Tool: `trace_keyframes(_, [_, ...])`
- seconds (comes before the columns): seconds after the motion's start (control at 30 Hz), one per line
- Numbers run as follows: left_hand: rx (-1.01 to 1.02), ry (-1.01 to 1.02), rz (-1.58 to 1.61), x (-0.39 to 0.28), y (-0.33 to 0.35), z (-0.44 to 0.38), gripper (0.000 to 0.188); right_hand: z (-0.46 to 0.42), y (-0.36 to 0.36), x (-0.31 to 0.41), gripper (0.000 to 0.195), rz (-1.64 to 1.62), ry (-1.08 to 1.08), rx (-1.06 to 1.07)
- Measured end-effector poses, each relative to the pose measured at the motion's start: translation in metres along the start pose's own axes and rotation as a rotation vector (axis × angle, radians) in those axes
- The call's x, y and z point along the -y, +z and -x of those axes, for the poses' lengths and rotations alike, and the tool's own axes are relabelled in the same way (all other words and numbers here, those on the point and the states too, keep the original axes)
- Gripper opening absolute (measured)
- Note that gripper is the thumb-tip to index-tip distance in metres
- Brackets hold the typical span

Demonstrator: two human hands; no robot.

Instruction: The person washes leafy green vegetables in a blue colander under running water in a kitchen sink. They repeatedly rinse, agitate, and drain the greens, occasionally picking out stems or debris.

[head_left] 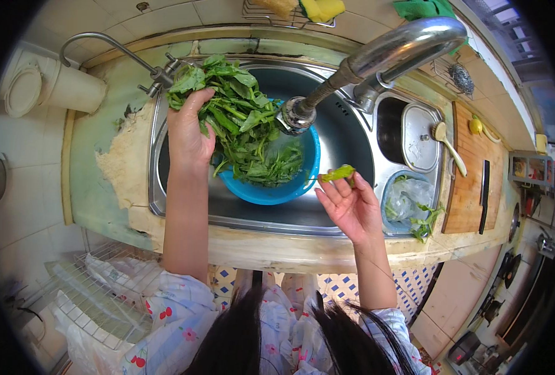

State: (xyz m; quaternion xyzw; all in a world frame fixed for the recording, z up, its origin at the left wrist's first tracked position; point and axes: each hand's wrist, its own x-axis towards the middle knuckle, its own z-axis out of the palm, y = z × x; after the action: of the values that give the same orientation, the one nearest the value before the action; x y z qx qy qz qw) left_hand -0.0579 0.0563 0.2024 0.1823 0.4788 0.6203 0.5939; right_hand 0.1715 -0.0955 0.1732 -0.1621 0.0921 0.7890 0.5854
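A large bunch of leafy greens (240,103) is in my left hand (191,126), lifted at the left side of the sink, its lower part over a blue plastic basin (270,197). More greens lie in water in the basin. My right hand (355,204), palm up, holds a yellowish-green leaf (338,173) between thumb and fingers, right of the basin. The basin stands in the steel sink (352,140). The large faucet's spout end (298,115) hangs above the basin and hides part of its rim.
A thin faucet (158,77) rises behind my left hand. Right of the sink are a small container with a plastic bag and leaves (406,204), a steel lid (420,136), a brush (448,145), and a wooden cutting board (465,197) with a black-handled knife (484,187).
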Motion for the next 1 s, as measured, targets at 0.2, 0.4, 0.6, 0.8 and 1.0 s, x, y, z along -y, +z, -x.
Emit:
trace_keyframes(0.2, [0.121, -0.124, -0.2, 0.071, -0.022, -0.015, 0.039, 0.017, 0.013, 0.022, 0.034, 0.008, -0.011, 0.05])
trace_keyframes(0.4, [0.429, 0.179, -1.757, 0.13, -0.085, -0.004, 0.076, 0.032, 0.012, 0.04, 0.033, -0.043, -0.052, 0.074])
trace_keyframes(0.6, [0.671, 0.377, -1.483, 0.08, -0.039, 0.059, 0.053, 0.045, 0.009, 0.05, 0.033, -0.091, -0.07, 0.034])
trace_keyframes(0.8, [0.934, 0.478, -0.814, 0.088, 0.031, 0.114, 0.038, 0.044, 0.014, 0.041, 0.036, -0.069, -0.04, 0.01])
trace_keyframes(1.0, [0.855, 0.184, -0.643, 0.109, 0.024, 0.118, 0.025, 0.041, 0.011, 0.04, 0.025, -0.059, -0.199, -0.068])
